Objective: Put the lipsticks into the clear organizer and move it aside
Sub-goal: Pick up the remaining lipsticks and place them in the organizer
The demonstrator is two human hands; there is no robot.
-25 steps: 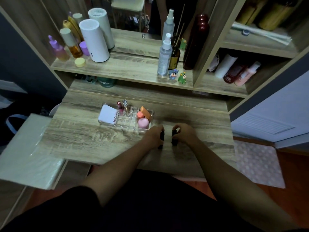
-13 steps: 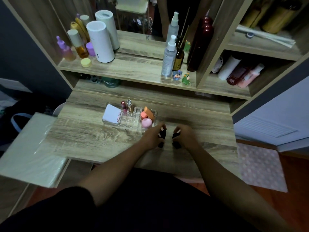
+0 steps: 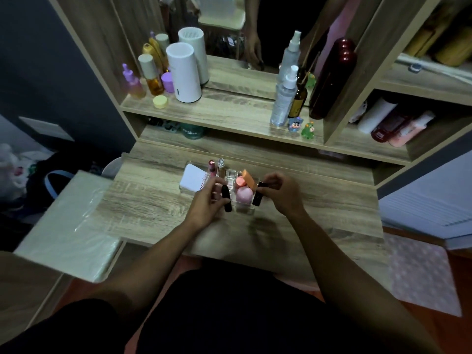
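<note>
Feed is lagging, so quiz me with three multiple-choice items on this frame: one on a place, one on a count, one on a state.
1. Where is the clear organizer?
A. on the desk
B. on the upper shelf
C. on the floor

2. How many black lipsticks are being held?
A. none
B. one
C. two

3. What state are the held lipsticks in?
A. lying on the desk
B. lifted at the organizer
C. already slotted in

Answers: 1 A, it sits on the desk. 2 C, left hand holds one lipstick, right hand another. 3 B, both are gripped above the desk.
</note>
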